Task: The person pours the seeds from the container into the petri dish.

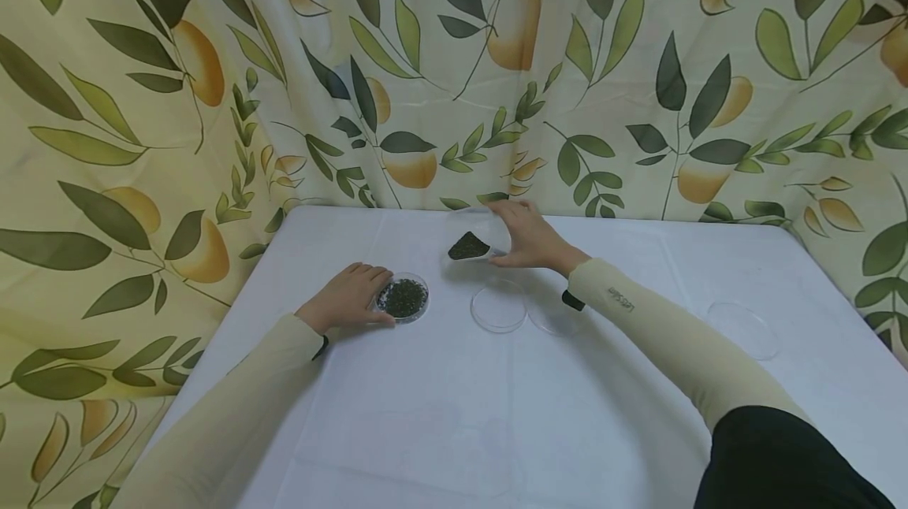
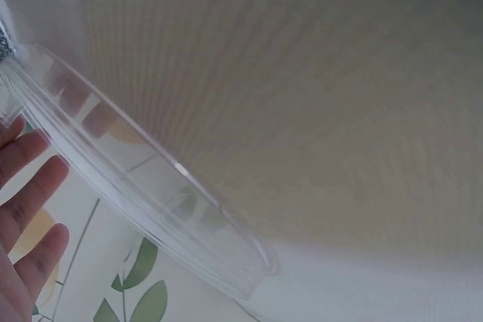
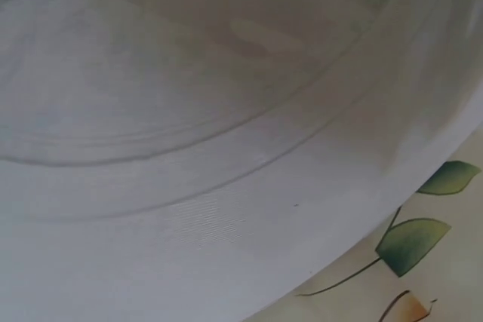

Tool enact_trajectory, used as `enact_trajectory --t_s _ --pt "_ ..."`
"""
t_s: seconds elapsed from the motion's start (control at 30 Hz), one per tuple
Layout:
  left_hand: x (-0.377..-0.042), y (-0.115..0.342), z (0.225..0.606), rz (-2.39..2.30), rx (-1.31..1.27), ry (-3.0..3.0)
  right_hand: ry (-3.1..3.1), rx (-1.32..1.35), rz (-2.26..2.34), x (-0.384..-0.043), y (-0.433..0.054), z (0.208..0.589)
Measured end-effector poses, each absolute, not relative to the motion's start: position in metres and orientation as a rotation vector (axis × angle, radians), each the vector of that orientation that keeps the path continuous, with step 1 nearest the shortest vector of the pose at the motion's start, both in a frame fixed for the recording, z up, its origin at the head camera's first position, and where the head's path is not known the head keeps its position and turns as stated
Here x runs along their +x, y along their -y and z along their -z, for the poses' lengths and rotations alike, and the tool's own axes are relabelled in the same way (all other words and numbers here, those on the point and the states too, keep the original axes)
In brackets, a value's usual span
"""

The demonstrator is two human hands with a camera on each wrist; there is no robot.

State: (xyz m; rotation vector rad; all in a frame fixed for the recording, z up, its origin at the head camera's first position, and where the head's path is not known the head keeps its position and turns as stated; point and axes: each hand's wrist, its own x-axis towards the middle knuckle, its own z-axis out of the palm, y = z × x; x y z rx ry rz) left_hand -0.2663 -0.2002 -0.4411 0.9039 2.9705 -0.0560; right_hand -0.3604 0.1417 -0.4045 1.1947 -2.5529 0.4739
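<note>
My left hand (image 1: 352, 294) holds a clear petri dish (image 1: 428, 299) on the table, thumb at its near side and fingers at its far side. Dark green flakes (image 1: 402, 298) are spread over that dish's floor. Further back, my right hand (image 1: 530, 237) grips a second clear petri dish (image 1: 496, 227), tilted up, by its right side. Dark flakes (image 1: 469, 247) have gathered in a wedge at its lower left. A clear dish wall (image 2: 151, 175) fills part of the left wrist view, with fingertips beside it.
On the white table (image 1: 418, 414), a clear round dish or lid (image 1: 499, 331) lies between the arms. Another clear round piece (image 1: 556, 333) overlaps it in view, and a third one (image 1: 742, 305) lies beyond the right forearm. Behind the table hangs a leaf-patterned curtain (image 1: 454, 123).
</note>
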Motion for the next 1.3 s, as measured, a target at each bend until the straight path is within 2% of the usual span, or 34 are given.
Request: enact_trajectory --t_s 1.3 --pt "-0.267 0.201 0.443 0.061 0.907 -2.967 2.788 0.963 -0.477 -0.363 -0.185 0.411"
